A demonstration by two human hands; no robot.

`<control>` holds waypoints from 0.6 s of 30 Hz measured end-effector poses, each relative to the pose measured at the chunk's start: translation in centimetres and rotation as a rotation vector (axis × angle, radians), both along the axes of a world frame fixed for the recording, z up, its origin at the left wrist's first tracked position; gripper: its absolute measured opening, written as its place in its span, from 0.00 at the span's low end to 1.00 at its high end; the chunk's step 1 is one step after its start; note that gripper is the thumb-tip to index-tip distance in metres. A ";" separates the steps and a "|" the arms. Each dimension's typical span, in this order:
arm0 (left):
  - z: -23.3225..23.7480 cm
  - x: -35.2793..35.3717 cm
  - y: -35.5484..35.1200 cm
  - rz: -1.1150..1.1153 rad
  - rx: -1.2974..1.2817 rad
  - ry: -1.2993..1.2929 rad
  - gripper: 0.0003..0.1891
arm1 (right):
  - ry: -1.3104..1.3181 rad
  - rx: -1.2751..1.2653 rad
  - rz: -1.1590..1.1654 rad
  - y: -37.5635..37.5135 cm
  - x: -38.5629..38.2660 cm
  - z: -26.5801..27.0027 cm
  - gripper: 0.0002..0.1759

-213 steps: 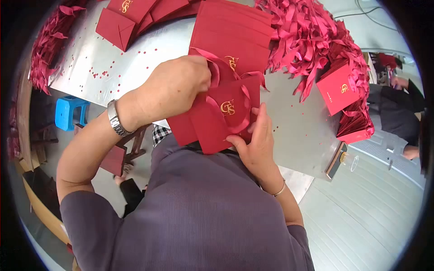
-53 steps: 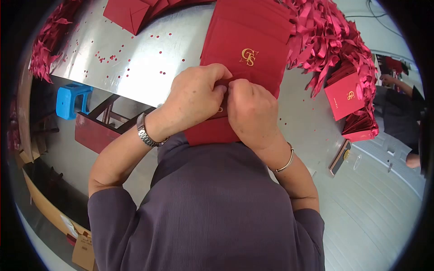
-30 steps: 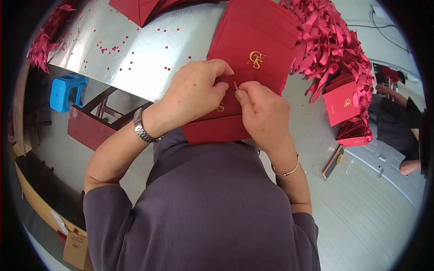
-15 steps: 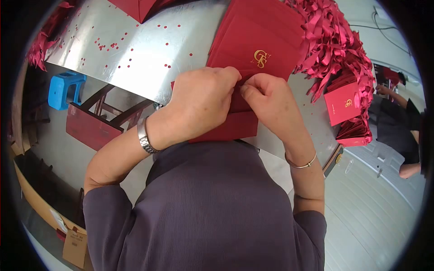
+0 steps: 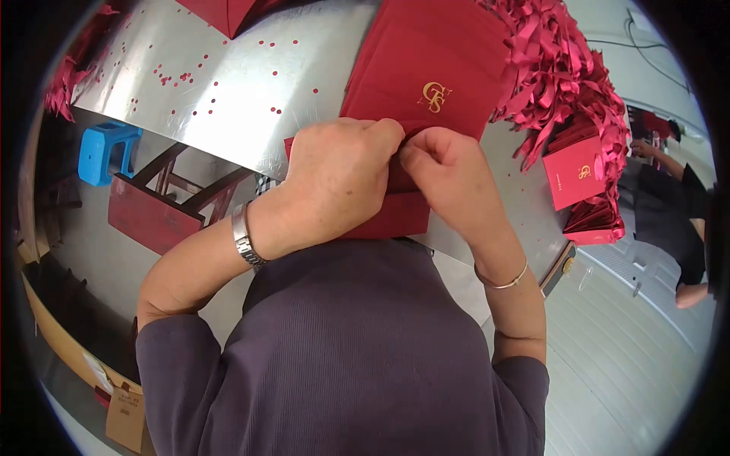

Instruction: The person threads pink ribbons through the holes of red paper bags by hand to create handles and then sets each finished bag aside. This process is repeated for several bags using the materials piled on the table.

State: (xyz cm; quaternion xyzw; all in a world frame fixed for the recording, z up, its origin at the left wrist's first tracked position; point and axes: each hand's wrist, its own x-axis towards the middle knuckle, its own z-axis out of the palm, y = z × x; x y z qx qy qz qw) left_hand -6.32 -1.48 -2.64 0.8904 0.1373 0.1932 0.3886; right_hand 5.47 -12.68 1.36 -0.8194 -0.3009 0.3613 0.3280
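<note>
Red bags with a gold logo (image 5: 437, 64) lie in a pile on the metal table, in front of my body. My left hand (image 5: 342, 171) is closed at the near part of the pile, its thumb and fingertips turned down and hidden behind its back. Close beside it, my right hand (image 5: 452, 171) is pinched, its fingertips almost touching the left ones over the red material. What lies between the fingertips is too small and dark to make out. A red flap (image 5: 403, 214) shows below both hands.
Small red dots are scattered over the metal table (image 5: 243, 91). Red ribbons (image 5: 544, 68) are heaped at the right, by a smaller red bag (image 5: 572, 173). A blue stool (image 5: 99, 156) and a wooden stool (image 5: 152, 213) stand left. Another person (image 5: 661, 216) is at far right.
Both hands stay together at the same spot, with only a slight shift of the fingers. The whole view has moved a little.
</note>
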 end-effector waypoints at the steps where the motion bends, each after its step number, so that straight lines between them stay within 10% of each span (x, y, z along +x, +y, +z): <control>1: 0.1 0.0 -0.1 0.013 0.007 -0.005 0.01 | 0.000 -0.001 -0.003 -0.2 -0.4 -0.2 0.10; 4: 1.1 -0.2 -0.5 -0.041 0.063 0.149 0.09 | -0.754 0.022 0.303 -0.2 -1.6 -0.5 0.09; 12: 2.6 0.5 5.1 -0.265 -0.582 0.385 0.09 | -0.757 0.263 0.247 -1.2 -2.3 -1.3 0.08; 18: 2.7 2.0 5.3 -0.453 -0.302 0.269 0.06 | -0.731 0.303 0.206 -1.4 -2.2 -1.5 0.08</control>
